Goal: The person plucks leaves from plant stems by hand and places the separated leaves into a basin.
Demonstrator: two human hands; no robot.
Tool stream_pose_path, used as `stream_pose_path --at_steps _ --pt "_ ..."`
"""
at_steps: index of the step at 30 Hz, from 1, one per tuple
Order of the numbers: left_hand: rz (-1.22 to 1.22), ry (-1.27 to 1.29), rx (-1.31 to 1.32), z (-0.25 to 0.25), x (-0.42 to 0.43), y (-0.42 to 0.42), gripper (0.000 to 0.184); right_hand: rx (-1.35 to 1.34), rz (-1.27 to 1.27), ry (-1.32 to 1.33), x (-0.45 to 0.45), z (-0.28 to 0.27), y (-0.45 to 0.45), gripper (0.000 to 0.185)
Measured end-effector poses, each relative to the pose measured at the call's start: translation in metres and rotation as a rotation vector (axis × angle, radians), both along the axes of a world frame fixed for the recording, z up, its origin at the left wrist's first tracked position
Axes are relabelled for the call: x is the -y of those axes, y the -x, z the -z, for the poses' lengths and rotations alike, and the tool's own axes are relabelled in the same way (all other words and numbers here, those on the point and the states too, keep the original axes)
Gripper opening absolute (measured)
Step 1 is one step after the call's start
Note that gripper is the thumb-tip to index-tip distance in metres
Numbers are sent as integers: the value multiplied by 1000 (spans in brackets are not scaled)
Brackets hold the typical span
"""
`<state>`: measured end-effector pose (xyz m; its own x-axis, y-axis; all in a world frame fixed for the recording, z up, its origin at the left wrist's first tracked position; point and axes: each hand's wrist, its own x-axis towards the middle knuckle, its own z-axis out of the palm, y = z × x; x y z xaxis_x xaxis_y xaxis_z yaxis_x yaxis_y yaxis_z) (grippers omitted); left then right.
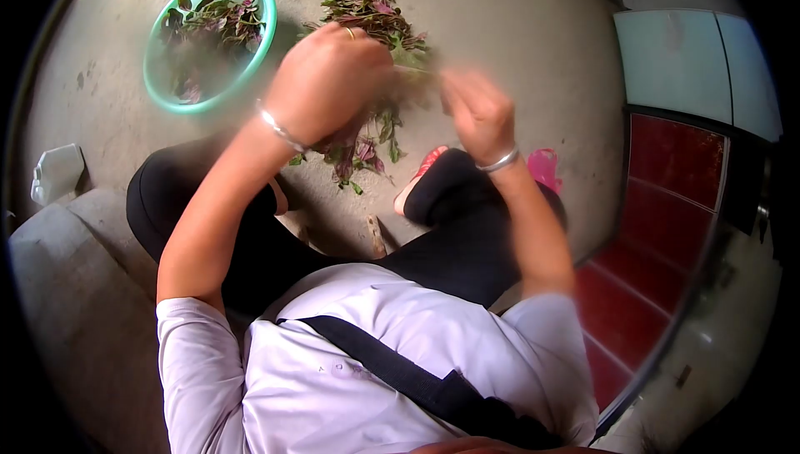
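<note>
Over a leafy bunch, my left hand (337,79) is closed on a green-and-purple stem, with leaves (362,150) hanging beneath it. A thin pale strand stretches from there to my right hand (479,112), whose fingers are pinched together at its end. Motion blurs both hands and the strand. Behind them, a pile of purple-green leafy stems (375,12) lies on the concrete floor. At the upper left, a turquoise basin (269,16) holds more loose leaves (221,20).
Pink plastic (544,168) lies on the floor beyond my right wrist. A white container (57,173) stands at the left. Red tiles (667,195) and pale panels (675,62) line the right side. My knees and a red sandal (432,160) are below the hands.
</note>
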<state>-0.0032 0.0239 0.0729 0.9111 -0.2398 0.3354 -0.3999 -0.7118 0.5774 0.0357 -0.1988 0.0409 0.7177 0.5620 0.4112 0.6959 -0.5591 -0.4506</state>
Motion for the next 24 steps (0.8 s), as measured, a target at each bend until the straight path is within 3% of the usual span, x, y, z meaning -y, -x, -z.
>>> stream_pose_path --at_steps 1,6,12,18,21,24 --pt "43 -171 65 3 4 1 12 -7 0 -2 0 0 1 13" --pt "-2 -214 -76 14 15 5 11 -49 -11 -42 -1 1 5 13" --pt "-121 -245 80 21 22 8 16 -88 6 -58 -4 3 10 12" --pt "-90 -176 231 22 19 8 18 -269 132 -239 -16 -12 17 17" --pt "-47 -119 276 23 17 7 20 25 45 -236 -12 -14 2 20" --pt "-13 -73 311 18 22 8 20 19 -1 -227 -15 -18 2 22"
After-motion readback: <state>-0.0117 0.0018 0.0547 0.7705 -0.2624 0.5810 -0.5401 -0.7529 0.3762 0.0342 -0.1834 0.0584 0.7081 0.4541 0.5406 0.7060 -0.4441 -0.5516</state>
